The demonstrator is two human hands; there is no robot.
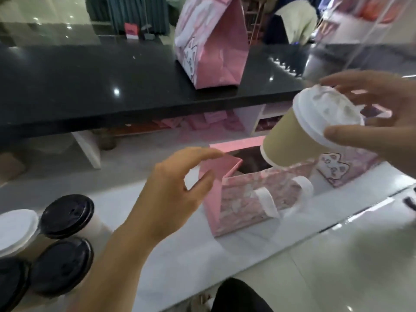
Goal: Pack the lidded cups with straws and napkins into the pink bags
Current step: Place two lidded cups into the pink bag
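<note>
An open pink bag [245, 194] with white handles stands on the white counter [258, 248]. My left hand [173, 190] pinches the bag's left rim and holds it open. My right hand [378, 118] grips a tan paper cup [292, 140] by its white lid [326, 111], tilted, just above the bag's mouth. A second pink bag [342, 167] with a cat print lies behind it at the right. A closed pink bag [211, 43] stands on the black counter [90, 86]. No straws or napkins are visible.
Several lidded cups stand at the lower left: black lids [67, 215] [63, 264] and one white lid [15, 230]. More pink packaging lies on a shelf [202, 124] under the black counter. A clear panel [364, 32] rises at the upper right.
</note>
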